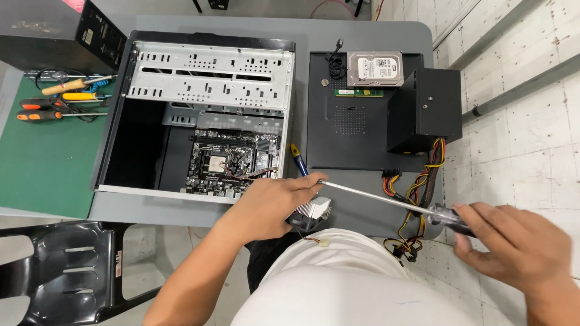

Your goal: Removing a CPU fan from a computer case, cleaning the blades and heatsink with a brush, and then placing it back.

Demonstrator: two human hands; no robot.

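At the table's near edge, the left hand [269, 202] grips a cooler [312, 212], a finned metal block with a fan under it, fingers wrapped over its top. A thin wire with a small white plug [323, 242] hangs from it. The right hand [513, 247] is closed around the dark handle of a long screwdriver [374, 198], whose shaft slants up and left so that its tip meets the left fingers [311, 181] above the cooler. The hands are well apart, joined only by the tool.

Just behind the left hand lies an open case [205, 78] with a motherboard [232, 160] in its floor. A blue-and-yellow screwdriver [298, 158] lies beside the case. To the right rests a black side panel [338, 127] carrying a hard drive [374, 67], a green memory stick [361, 92] and a black power supply [424, 108] with coloured cables [417, 187] trailing down. Far left, more screwdrivers [60, 99] lie on a green mat [42, 163].
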